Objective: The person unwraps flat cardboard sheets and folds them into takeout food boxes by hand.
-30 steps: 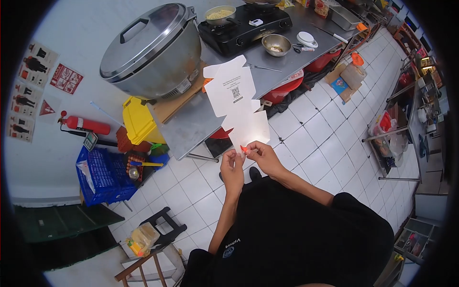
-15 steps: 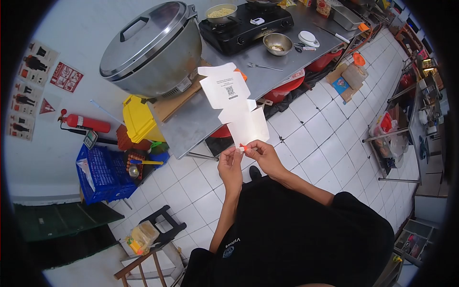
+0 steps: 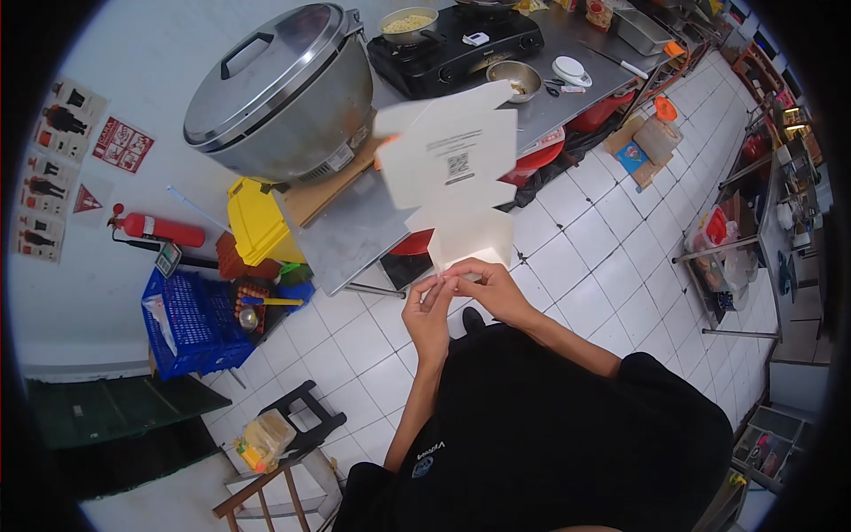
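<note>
A white cardboard takeaway box (image 3: 417,168), partly folded, extends away from me, with printed text and a QR code on its upper panel. Its lower section has side flaps bent up. At the near end, my left hand (image 3: 428,324) pinches the edge of the box with thumb and fingers. Close against it, my right hand (image 3: 492,291) grips the same edge, fingertips nearly touching the left ones. The exact corner or tab between the fingers is hidden.
Beyond the box stands a steel table (image 3: 355,232) with a large rice cooker (image 3: 292,106), a black gas stove (image 3: 443,58) and a metal bowl (image 3: 525,82). Blue crates (image 3: 191,324) and a black stool (image 3: 306,417) are at left. White floor tiles lie to the right.
The box's printed panel has risen and swung right, looking larger and slightly blurred. Side flaps on the lower section stand up more. The orange-red patch at my fingertips has gone from sight.
</note>
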